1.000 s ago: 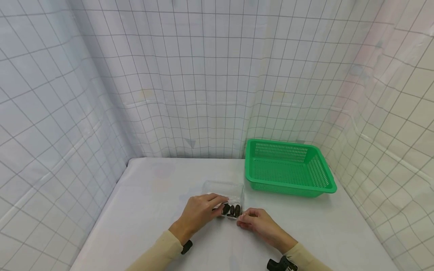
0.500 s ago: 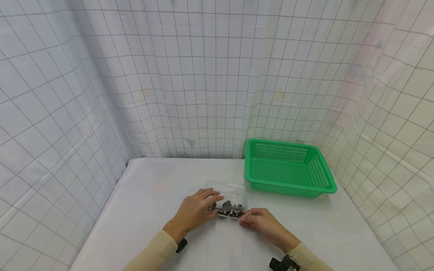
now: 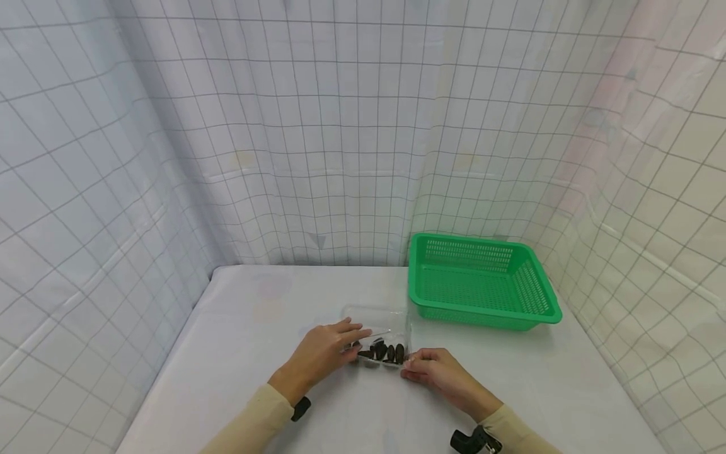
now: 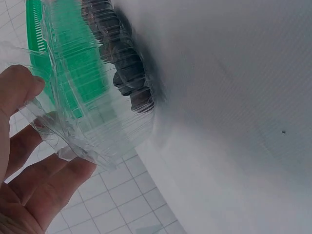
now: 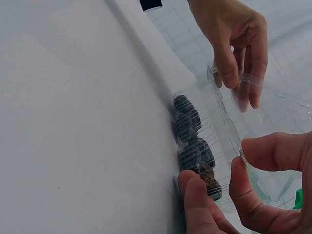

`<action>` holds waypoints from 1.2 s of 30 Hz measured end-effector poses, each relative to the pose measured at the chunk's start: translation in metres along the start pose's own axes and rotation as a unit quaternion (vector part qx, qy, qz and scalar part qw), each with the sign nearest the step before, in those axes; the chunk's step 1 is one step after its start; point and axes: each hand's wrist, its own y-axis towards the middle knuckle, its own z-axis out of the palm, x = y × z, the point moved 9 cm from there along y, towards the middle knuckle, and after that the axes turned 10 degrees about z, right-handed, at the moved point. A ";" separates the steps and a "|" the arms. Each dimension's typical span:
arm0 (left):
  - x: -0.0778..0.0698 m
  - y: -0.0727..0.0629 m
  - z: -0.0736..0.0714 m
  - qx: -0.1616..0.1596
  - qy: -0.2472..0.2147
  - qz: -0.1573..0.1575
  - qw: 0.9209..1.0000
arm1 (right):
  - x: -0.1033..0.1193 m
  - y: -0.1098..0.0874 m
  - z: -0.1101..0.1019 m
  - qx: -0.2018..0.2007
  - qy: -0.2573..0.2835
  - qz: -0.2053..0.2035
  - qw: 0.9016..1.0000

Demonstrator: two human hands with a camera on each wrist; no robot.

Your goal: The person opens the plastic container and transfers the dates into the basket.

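Observation:
A clear plastic clamshell box (image 3: 388, 334) lies on the white table, with several dark oval pieces (image 3: 380, 349) along its near side; their exact kind I cannot tell. My left hand (image 3: 320, 353) is at the box's left end, thumb and fingers on either side of the thin plastic rim in the left wrist view. At the near right corner, my right hand (image 3: 445, 378) pinches the rim between thumb and forefinger, its other fingers low against the side wall. Through the ribbed wall the dark pieces (image 5: 190, 131) show in the right wrist view. A clear flap, apparently the lid, extends behind the rim.
A green slotted basket (image 3: 484, 320) stands at the back right of the table, beyond the box. White grid-patterned curtains (image 3: 340, 157) enclose the back and both sides. White cloth covers the table (image 3: 255, 321).
My left hand has slid left along the box, uncovering more dark pieces. The pieces have shifted inside, and the box has moved slightly right. My right hand has kept its grip at the corner.

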 end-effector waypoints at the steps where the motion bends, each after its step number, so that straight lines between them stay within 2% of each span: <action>1: 0.000 0.001 -0.001 0.001 0.000 0.000 1.000 | 0.000 0.000 0.000 0.000 -0.002 -0.001 1.000; 10: 0.012 0.006 -0.023 -0.051 -0.032 -0.016 0.998 | 0.002 -0.003 -0.003 -0.005 -0.004 -0.011 1.000; 15: 0.012 0.007 -0.027 -0.060 -0.034 -0.015 0.997 | 0.001 -0.003 -0.005 -0.008 -0.006 -0.005 1.000; 19: 0.016 0.006 -0.029 -0.086 -0.055 -0.028 0.994 | -0.001 -0.002 -0.005 -0.008 -0.010 -0.003 1.000; 24: 0.025 0.006 -0.036 -0.132 -0.105 -0.046 0.985 | -0.002 -0.003 -0.006 -0.004 -0.011 -0.006 1.000; 28: 0.033 0.004 -0.039 -0.158 -0.136 -0.071 0.975 | -0.002 -0.004 -0.006 -0.003 -0.017 -0.001 1.000; 31: 0.041 0.000 -0.040 -0.175 -0.155 -0.102 0.967 | -0.002 -0.005 -0.006 -0.004 -0.022 0.000 1.000; 36: 0.056 -0.008 -0.038 -0.207 -0.175 -0.167 0.948 | -0.002 -0.008 -0.004 0.003 -0.025 -0.001 1.000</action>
